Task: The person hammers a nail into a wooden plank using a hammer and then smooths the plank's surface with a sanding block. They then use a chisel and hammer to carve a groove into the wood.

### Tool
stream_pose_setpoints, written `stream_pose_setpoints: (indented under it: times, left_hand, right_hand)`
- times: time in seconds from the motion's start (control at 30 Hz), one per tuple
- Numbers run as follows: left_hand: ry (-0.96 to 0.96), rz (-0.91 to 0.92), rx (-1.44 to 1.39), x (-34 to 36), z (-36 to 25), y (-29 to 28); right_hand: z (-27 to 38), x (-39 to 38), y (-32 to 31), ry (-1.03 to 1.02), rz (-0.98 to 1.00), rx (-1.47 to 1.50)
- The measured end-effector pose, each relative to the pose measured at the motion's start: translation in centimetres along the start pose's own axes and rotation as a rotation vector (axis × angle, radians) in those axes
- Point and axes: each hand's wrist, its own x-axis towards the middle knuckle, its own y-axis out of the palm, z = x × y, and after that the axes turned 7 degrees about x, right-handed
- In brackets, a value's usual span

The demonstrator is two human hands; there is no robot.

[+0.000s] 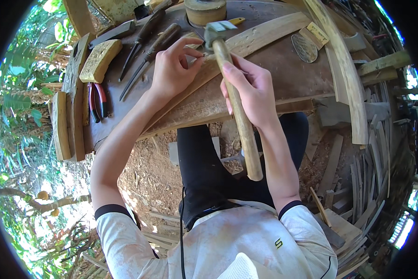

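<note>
My right hand (253,88) is wrapped round the wooden handle of a hammer (243,132). The metal head points away from me, over the workbench (292,76), and the handle's end hangs toward my lap. Beside the hammer head, my left hand (176,67) has thumb and forefinger pinched together. Whatever may be between those fingertips is too small to make out. A long curved wooden piece (269,35) lies across the bench beneath and beyond both hands. Two long tools with dark wooden handles, one a thin-bladed tool (160,46), lie just left of my left hand.
Red-handled pliers (97,100), a wooden block (100,60) and a grey bar (112,34) lie at the bench's left. A round wooden block (205,12) stands at the back. An oval plate (305,48) and a long pole (346,69) are at right. Wood strips (376,149) pile beyond.
</note>
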Motion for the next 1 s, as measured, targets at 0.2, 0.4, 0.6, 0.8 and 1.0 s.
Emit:
stream_pose_setpoints:
  times: [0.2, 0.4, 0.6, 0.8, 1.0]
  left_hand:
    - [0.048, -0.009, 0.034, 0.0, 0.1, 0.0]
    - [0.082, -0.006, 0.053, 0.1, 0.4, 0.1]
    - [-0.009, 0.055, 0.003, 0.2, 0.3, -0.4]
    - [-0.169, -0.001, -0.119, 0.2, 0.5, -0.5]
    - [-0.152, 0.073, -0.097, 0.1, 0.5, -0.6]
  right_hand:
    - [-1.0, 1.1, -2.1, 0.023, -0.112, -0.014]
    - [-1.9, 1.4, -2.4, -0.023, -0.126, -0.044]
    - [-2.6, 1.3, -2.5, -0.101, -0.103, -0.185]
    - [-2.4, 1.2, -2.3, -0.049, -0.094, -0.185]
    - [-2.4, 1.2, -2.3, -0.07, -0.1, -0.205]
